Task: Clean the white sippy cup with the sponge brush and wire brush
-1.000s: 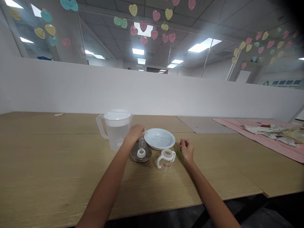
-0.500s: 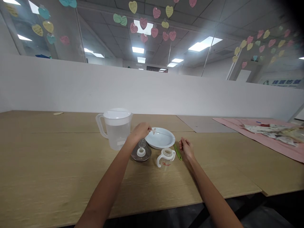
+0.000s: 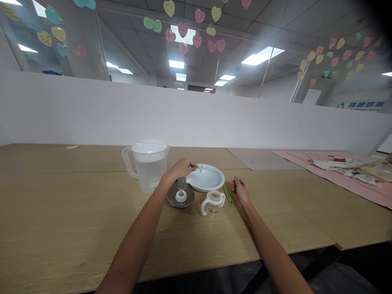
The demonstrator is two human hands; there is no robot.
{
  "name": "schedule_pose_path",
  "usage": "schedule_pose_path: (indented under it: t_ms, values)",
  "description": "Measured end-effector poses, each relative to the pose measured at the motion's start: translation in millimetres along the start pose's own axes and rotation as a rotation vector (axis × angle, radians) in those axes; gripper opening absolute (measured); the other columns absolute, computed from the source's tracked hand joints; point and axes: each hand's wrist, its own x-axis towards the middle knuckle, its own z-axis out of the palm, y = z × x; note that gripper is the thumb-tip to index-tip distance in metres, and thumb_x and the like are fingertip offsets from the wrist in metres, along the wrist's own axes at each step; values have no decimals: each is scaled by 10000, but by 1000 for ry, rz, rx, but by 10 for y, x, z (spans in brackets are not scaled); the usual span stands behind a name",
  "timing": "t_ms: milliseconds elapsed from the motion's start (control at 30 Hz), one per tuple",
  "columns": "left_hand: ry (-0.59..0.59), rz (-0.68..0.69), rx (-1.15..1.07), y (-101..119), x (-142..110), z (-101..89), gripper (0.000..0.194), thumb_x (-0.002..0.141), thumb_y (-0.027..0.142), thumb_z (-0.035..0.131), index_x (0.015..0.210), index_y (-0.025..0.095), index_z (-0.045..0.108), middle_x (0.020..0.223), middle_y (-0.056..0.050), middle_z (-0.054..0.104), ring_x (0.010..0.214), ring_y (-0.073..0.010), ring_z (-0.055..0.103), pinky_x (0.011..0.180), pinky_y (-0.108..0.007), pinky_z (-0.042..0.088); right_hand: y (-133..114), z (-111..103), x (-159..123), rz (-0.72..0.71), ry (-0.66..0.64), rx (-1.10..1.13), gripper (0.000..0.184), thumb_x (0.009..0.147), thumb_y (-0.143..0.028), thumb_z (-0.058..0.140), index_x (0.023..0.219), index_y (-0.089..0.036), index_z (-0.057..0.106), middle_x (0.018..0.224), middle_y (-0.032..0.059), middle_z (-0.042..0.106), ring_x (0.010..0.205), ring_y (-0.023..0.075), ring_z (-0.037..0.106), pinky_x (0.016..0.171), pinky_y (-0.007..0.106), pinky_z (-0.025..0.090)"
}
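Note:
My left hand [image 3: 183, 167] is over the left rim of a white bowl [image 3: 204, 185], its fingers pinching a small pale translucent piece [image 3: 201, 168], perhaps a bottle straw part. A thin line runs from that piece across the bowl toward my right hand [image 3: 240, 190]. My right hand is closed just right of the bowl; what its fingers hold cannot be made out. Between them stands a clear baby bottle [image 3: 213, 204] with white handles and an open top. Beside it lies a green handle [image 3: 228, 196]. Under my left wrist, a metal tray [image 3: 180, 203] holds a white ring [image 3: 181, 196] and a clear cap [image 3: 182, 183].
A translucent lidded pitcher [image 3: 150, 167] stands left of the tray. To the far right, a pink cloth [image 3: 294, 158] bears packets and a pen. The white partition [image 3: 183, 118] rises behind the wooden table [image 3: 76, 212]. A flat pale scrap [image 3: 73, 147] lies at the back left.
My left hand has shifted slightly right relative to the bowl, with the pale piece still pinched. My right hand has hardly moved. The whole view has drifted a little.

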Motion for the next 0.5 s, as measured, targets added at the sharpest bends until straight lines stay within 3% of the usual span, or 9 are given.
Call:
schedule_pose_path:
  t_ms: [500]
  values:
    - [15, -11, -32, 16, -6, 7, 287, 735, 237, 481, 928, 150, 676, 889, -48, 677, 745, -153, 562, 685, -236, 402, 16, 0, 12, -8, -20, 3, 356, 651, -499, 564, 548, -187, 426, 414, -82, 379, 337, 36, 303, 325, 180, 207]
